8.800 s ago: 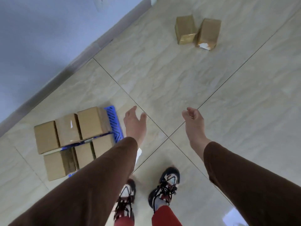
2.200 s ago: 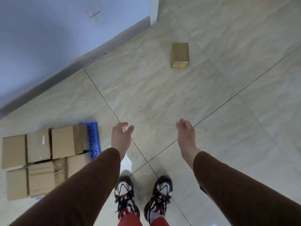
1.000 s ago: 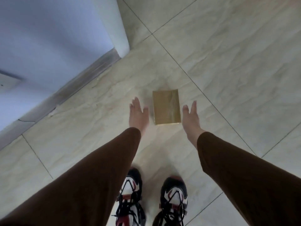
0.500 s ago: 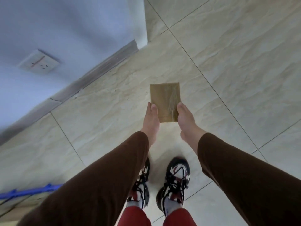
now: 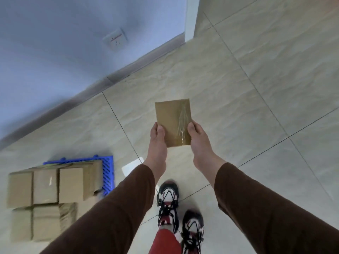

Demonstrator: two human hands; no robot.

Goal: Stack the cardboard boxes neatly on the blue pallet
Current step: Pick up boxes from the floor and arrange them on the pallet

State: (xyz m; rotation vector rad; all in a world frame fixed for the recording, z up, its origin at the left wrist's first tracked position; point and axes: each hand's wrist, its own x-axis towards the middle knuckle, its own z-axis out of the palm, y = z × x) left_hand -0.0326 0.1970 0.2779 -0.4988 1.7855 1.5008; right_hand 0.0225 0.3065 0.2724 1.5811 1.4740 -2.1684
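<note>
Aloft, cardboard box (image 5: 173,121) gripped between left hand (image 5: 158,142), right hand (image 5: 199,139)

Bare indoor room, likely storage or packing corner; exact kind cannot tell. Floor (image 5: 256,74): large glossy beige marble-look tiles, thin dark grout lines. Plain pale bluish-white wall (image 5: 55,43) with grey skirting board (image 5: 91,90) along base. White wall socket plate (image 5: 115,39) set low on wall. White door-frame or wall corner edge (image 5: 189,17) at top. Small blue plastic lattice pallet (image 5: 108,173) on floor, loaded with plain brown cardboard boxes (image 5: 45,186) in rows. No furniture in view.
</note>
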